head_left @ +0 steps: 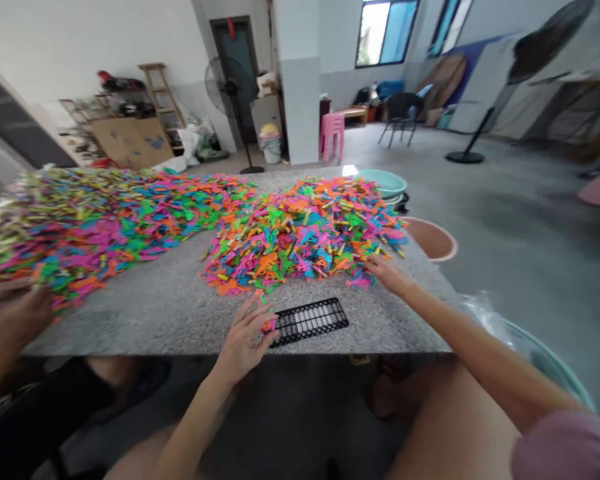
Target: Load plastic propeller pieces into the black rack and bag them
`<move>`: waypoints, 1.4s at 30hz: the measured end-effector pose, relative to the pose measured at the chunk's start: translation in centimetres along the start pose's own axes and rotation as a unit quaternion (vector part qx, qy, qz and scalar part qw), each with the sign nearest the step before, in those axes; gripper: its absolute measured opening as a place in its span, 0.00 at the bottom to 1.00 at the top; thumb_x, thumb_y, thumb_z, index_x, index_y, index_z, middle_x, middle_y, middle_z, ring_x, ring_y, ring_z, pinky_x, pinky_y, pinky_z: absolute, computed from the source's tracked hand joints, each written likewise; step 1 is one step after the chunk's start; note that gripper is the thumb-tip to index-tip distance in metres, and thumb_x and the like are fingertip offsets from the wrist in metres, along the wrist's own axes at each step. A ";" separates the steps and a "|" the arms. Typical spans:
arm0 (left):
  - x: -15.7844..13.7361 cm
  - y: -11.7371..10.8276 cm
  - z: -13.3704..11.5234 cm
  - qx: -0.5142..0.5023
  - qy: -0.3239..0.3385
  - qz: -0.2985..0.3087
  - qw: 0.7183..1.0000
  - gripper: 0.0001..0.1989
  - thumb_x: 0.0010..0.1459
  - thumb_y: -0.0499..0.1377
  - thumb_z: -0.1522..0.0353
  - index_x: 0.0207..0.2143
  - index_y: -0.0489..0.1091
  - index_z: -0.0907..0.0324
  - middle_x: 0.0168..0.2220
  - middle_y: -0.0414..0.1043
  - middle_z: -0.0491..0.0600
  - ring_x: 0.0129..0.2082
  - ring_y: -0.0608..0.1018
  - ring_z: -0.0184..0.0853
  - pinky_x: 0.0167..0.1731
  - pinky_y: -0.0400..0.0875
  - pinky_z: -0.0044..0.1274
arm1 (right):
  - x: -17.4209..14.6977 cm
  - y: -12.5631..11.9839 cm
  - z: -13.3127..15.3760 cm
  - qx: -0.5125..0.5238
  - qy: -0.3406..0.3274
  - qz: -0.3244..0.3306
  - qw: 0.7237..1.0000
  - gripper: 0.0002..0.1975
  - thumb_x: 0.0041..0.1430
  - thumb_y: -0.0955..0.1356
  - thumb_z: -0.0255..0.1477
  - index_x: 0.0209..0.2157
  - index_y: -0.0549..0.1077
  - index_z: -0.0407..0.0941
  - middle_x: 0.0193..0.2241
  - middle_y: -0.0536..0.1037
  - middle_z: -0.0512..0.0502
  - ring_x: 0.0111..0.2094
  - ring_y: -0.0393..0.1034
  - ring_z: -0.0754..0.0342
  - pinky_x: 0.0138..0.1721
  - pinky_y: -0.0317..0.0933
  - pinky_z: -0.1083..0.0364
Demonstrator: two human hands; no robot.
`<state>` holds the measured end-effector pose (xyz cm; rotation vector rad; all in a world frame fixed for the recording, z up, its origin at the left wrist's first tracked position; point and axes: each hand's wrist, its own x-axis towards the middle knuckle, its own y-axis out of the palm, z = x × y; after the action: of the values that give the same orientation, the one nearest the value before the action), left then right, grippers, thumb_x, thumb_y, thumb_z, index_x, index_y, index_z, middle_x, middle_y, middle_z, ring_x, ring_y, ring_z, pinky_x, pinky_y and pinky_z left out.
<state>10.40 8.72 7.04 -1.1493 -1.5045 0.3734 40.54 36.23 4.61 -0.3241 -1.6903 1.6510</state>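
A heap of small bright plastic pieces [300,233], some shaped like toy pistols, lies on the grey speckled table [170,313]. In front of it is a black lattice tray [313,320] with white slats or pieces showing through. My left hand [245,337] is at the tray's left end, its thumb and fingers closed around a small pink and orange piece [269,325]. At the heap's front right edge, my right hand [387,273] has its fingers bent together among the pieces; what they hold is hidden. A pink piece [361,280] lies just below those fingers.
Another person's hands [20,307] work at the left by a longer heap [105,220]. Past the table's right edge are a pink basin [430,239], a teal basin [383,181] and a tub with clear plastic [535,360]. Standing fans [235,100] and pink stools [333,133] are farther back.
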 end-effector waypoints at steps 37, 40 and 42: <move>-0.2 -0.4 0.9 0.033 0.011 0.057 0.998 0.21 0.63 0.57 0.68 0.58 0.59 0.55 0.56 0.69 0.53 0.66 0.58 0.43 0.57 0.67 0.40 | 3.5 2.7 17.5 0.161 0.018 0.080 0.983 0.22 0.57 0.66 0.23 0.54 0.69 0.44 0.54 0.71 0.38 0.55 0.63 0.46 0.55 0.58 0.50; -0.3 -0.3 0.6 0.029 0.012 0.045 0.998 0.19 0.62 0.57 0.69 0.56 0.61 0.56 0.56 0.69 0.53 0.67 0.55 0.44 0.57 0.67 0.41 | 2.3 1.6 11.6 0.015 0.192 0.024 0.981 0.24 0.60 0.59 0.17 0.57 0.65 0.40 0.60 0.63 0.31 0.60 0.56 0.42 0.58 0.52 0.44; -0.3 -0.2 0.5 0.031 0.008 0.037 0.999 0.18 0.62 0.57 0.69 0.54 0.62 0.56 0.55 0.70 0.53 0.67 0.55 0.45 0.57 0.67 0.42 | 1.5 1.1 9.2 -0.028 0.183 0.057 0.981 0.25 0.59 0.58 0.16 0.59 0.63 0.38 0.58 0.64 0.29 0.59 0.58 0.41 0.55 0.56 0.45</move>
<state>9.81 8.59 6.89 -1.1588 -1.4294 0.4578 33.16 30.44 4.99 -0.7187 -1.4614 1.5153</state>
